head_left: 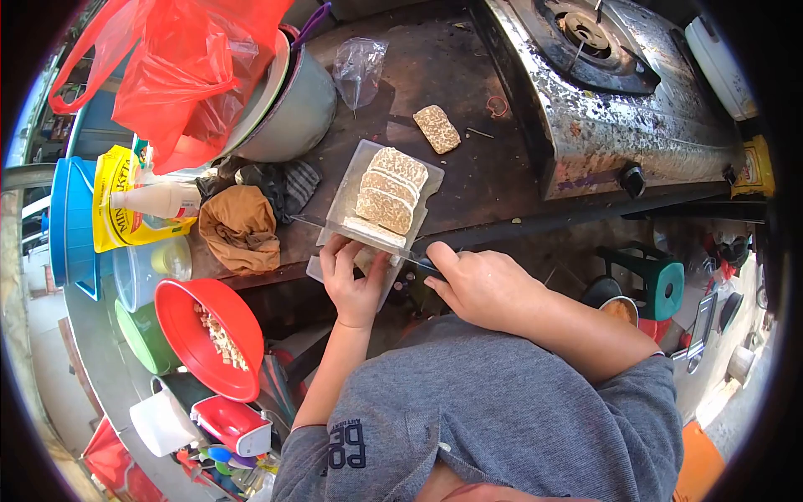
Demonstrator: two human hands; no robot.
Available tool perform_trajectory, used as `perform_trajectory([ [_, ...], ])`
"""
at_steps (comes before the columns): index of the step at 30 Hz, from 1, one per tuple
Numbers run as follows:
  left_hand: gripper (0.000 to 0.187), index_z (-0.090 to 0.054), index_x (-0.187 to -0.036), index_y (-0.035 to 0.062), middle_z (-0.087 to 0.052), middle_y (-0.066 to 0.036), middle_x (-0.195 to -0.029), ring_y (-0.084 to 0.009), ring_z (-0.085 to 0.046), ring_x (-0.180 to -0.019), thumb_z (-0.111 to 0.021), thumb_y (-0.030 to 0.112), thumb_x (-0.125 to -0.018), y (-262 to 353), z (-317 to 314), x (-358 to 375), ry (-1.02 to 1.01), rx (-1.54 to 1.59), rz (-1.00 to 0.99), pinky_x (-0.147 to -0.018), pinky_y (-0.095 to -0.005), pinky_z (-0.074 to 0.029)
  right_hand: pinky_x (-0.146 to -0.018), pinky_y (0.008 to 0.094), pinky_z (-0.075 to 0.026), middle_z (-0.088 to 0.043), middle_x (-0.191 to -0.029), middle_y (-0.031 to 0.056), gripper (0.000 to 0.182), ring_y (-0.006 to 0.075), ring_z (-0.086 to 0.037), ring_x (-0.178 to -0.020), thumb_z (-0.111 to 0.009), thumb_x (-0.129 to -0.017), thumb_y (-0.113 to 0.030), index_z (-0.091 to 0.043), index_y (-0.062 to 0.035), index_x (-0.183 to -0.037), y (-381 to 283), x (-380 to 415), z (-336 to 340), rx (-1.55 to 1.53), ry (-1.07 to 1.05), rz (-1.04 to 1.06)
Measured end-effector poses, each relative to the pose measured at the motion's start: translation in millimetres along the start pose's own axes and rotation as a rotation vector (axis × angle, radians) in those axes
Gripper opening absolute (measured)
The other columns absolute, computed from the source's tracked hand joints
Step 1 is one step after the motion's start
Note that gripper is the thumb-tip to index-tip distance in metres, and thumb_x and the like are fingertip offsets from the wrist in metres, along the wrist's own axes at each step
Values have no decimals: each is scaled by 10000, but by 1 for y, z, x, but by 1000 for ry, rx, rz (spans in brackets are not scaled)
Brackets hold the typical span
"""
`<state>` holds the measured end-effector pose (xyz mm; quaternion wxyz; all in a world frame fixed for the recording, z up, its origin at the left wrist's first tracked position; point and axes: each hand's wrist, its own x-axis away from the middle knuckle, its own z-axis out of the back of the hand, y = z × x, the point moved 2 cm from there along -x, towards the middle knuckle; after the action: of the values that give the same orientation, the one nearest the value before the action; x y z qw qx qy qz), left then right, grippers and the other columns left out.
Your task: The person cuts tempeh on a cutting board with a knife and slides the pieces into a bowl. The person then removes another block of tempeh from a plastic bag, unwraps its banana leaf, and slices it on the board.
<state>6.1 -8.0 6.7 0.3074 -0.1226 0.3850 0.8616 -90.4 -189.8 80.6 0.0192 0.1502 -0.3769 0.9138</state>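
Observation:
Several slices of tempeh (391, 186) lie overlapping on a translucent cutting board (348, 186) at the table's edge. My right hand (489, 284) is wrapped round the handle of a knife (335, 228). Its blade reaches leftward across the near end of the tempeh, close to my left fingers. With bent fingers, my left hand (355, 289) grips the near end of the tempeh just below the blade; the piece within it is mostly hidden. A separate tempeh piece (437, 129) rests on the dark table beyond the board.
A worn gas stove (602, 100) stands at the right. Left of the board are a crumpled brown cloth (241, 230), a large pot (293, 117) beneath a red plastic bag (180, 75), and a red bowl (188, 335) holding small chopped pieces. A clear plastic bag (360, 71) lies behind.

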Motion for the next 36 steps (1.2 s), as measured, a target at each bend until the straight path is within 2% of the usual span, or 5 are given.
perform_trajectory([
  [17, 365, -610, -987, 45, -550, -128, -1079, -338, -548, -1081, -808, 199, -722, -4, -3, -1, 18, 61, -43, -931, -424, -443, -618, 515, -486, -616, -764, 275, 336, 440, -610, -658, -504, -934, -285, -418, 9, -1071, 46, -54, -26, -146, 30, 20],
  [21, 397, -596, -1032, 37, -525, -111, -1079, -306, -536, -1096, -808, 179, -728, 0, 0, 1, -20, 64, -28, -924, -400, -462, -632, 513, -485, -623, -804, 284, 314, 449, -614, -706, -511, -927, -280, -436, 7, -1029, 36, -48, -11, -482, -242, -223],
  [23, 407, -557, -1107, 40, -524, -95, -1095, -229, -534, -1085, -768, 152, -778, -2, -5, 6, 117, 427, 313, -872, -344, -492, -611, 510, -480, -624, -781, 273, 305, 450, -610, -683, -527, -921, -271, -434, 2, -1023, 36, -41, -20, -151, 75, 35],
  [30, 538, -374, -1254, -4, -503, -101, -1147, -156, -563, -952, -686, 215, -874, 1, -1, 0, -28, 715, 884, -695, -243, -501, -596, 499, -491, -630, -718, 228, 260, 424, -622, -688, -535, -917, -240, -409, -17, -963, 2, -4, -5, -83, 44, 3],
  [36, 515, -363, -1243, 5, -461, -110, -1205, -186, -562, -1002, -676, 193, -880, -5, -5, 3, -21, 739, 894, -763, -287, -519, -572, 471, -493, -618, -677, 223, 274, 408, -622, -653, -560, -909, -219, -427, -12, -1027, 0, 1, -7, -49, -4, -34],
])
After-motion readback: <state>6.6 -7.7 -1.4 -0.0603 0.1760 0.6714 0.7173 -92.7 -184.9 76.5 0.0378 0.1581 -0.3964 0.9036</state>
